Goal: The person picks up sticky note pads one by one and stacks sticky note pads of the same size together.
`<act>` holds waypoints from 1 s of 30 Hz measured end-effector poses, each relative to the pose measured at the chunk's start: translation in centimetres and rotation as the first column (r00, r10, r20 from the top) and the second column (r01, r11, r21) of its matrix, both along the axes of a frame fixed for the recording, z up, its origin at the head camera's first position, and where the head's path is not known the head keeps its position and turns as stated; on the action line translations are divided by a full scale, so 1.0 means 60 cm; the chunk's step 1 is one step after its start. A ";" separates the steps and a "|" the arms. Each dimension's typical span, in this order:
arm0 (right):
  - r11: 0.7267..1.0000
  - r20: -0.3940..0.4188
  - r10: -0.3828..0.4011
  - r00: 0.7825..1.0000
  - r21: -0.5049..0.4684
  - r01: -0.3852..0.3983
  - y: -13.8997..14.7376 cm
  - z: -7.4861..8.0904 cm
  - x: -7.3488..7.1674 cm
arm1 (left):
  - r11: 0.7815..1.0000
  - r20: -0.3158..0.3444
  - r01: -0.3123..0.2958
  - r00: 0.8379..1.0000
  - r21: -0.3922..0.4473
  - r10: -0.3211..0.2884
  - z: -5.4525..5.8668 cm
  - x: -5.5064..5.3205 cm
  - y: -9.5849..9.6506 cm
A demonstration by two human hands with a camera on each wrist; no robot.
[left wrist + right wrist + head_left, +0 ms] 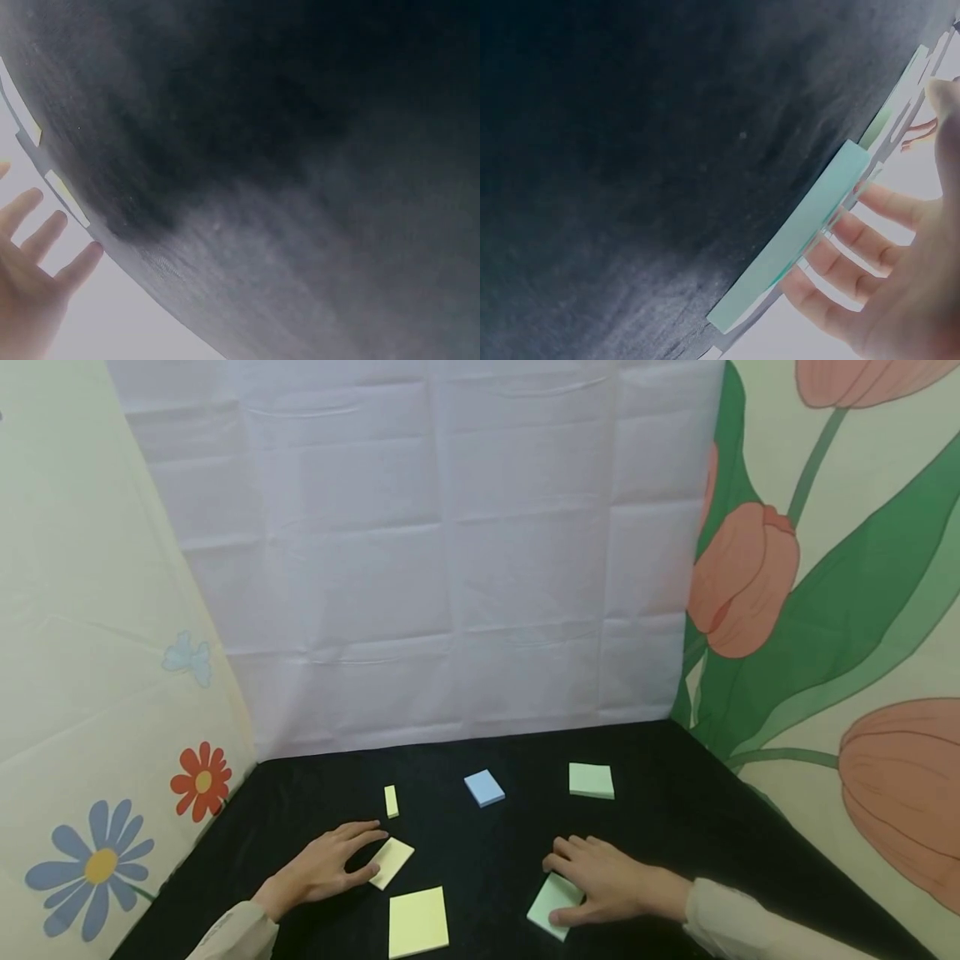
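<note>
On the black cloth, my left hand reaches over a small yellow sticky-note pad, its thumb tip right at the near-left edge and its fingers stretched past the far corner. In the left wrist view the fingers are extended and spread. To the right, my right hand is over a green sticky-note pad, the thumb across its near part and the fingers beyond its far side. The right wrist view shows the spread fingers against the edge of a green pad.
A larger square yellow pad lies between the hands, nearer the body. Farther back are a narrow yellow pad, a blue pad and another green pad. A white cloth hangs behind; flowered cloths border both sides.
</note>
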State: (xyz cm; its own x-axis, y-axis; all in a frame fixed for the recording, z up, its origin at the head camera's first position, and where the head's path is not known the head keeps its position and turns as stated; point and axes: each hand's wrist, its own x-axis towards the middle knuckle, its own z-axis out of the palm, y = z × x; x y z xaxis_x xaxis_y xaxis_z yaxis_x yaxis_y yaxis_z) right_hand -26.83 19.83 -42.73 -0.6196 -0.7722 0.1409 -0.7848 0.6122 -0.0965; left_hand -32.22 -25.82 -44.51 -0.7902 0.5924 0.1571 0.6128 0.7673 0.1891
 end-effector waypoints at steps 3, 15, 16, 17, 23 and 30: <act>1.000 -0.003 -0.002 1.000 -0.002 0.002 -0.001 -0.001 0.001 | 1.000 -0.012 0.014 1.000 -0.003 -0.014 -0.001 0.000 0.002; 1.000 -0.017 -0.016 1.000 0.024 0.017 -0.009 -0.006 0.002 | 0.998 0.024 0.052 0.998 -0.025 -0.051 0.003 0.002 0.007; 1.000 -0.016 -0.017 1.000 0.024 0.017 -0.009 -0.006 0.002 | 0.998 0.027 0.054 0.998 -0.023 -0.054 0.003 0.003 0.008; 1.000 -0.021 -0.016 1.000 0.024 0.016 -0.009 -0.007 0.002 | 0.998 0.029 0.057 0.998 -0.024 -0.056 0.003 0.003 0.008; 1.000 -0.039 -0.013 0.999 0.025 0.014 -0.009 -0.009 0.006 | 0.996 0.039 0.079 0.996 -0.044 -0.078 -0.001 -0.001 0.008; 0.999 0.019 -0.037 0.999 0.030 0.037 -0.010 -0.007 0.009 | 0.995 0.072 0.086 0.994 -0.056 -0.082 0.001 -0.003 0.011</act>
